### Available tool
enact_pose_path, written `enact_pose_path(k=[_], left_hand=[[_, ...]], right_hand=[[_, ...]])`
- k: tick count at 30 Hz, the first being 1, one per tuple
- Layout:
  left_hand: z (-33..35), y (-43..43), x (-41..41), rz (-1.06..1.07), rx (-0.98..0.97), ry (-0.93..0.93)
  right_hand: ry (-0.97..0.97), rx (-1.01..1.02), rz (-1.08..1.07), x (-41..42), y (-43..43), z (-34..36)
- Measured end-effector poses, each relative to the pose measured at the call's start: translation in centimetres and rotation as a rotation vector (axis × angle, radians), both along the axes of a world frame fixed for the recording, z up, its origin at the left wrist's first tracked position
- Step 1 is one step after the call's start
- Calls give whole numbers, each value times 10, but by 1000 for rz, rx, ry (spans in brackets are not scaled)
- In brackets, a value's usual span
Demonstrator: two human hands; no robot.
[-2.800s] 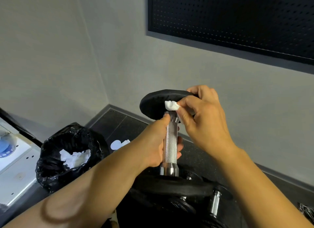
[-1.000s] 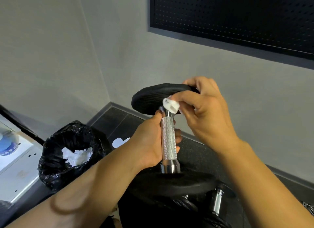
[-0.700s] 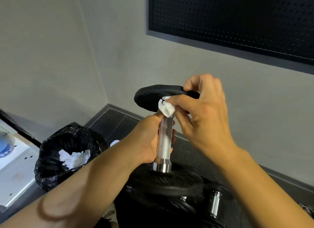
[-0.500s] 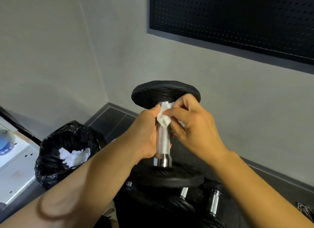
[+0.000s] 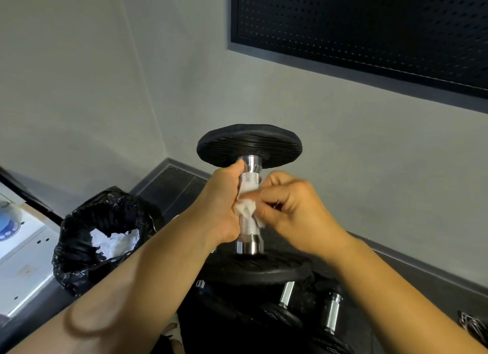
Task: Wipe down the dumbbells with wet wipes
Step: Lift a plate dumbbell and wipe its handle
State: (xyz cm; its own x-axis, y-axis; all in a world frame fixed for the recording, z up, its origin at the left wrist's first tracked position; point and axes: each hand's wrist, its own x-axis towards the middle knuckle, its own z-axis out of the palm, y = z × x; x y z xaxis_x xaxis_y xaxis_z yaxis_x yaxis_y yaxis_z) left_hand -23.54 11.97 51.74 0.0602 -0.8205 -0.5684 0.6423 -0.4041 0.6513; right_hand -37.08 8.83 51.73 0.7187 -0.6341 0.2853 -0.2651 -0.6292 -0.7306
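Note:
A dumbbell (image 5: pixel 249 146) with black round plates and a knurled chrome handle stands upright at the centre, its lower plate resting on other weights. My left hand (image 5: pixel 220 207) grips the handle from the left. My right hand (image 5: pixel 293 208) presses a crumpled white wet wipe (image 5: pixel 247 204) against the middle of the handle. The chrome collar under the top plate is bare.
A black bin bag (image 5: pixel 103 237) with used white wipes in it stands on the floor at the left. More dumbbells (image 5: pixel 330 314) lie below at the right. Grey walls meet in a corner behind, and a black perforated panel (image 5: pixel 369 28) hangs at the upper right.
My right hand has slid the wipe down from under the top plate to the middle of the handle. The dumbbell has come upright from a slight tilt. My left hand keeps its grip.

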Motion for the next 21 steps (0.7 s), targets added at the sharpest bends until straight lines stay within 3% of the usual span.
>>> enact_pose_path(k=[6, 11, 14, 18, 21], left_hand=[[4, -3, 0, 33, -67, -69], [10, -5, 4, 12, -80, -28], [5, -8, 7, 82, -91, -109], [4, -6, 8, 69, -151, -129], [1, -4, 11, 88, -246, -290]], right_hand=[[-57, -199, -170, 19, -21, 9], [54, -22, 78, 3, 2, 4], [175, 82, 116, -1, 5, 3], [31, 260, -50, -6, -2, 18], [-44, 279, -231, -20, -4, 20]])
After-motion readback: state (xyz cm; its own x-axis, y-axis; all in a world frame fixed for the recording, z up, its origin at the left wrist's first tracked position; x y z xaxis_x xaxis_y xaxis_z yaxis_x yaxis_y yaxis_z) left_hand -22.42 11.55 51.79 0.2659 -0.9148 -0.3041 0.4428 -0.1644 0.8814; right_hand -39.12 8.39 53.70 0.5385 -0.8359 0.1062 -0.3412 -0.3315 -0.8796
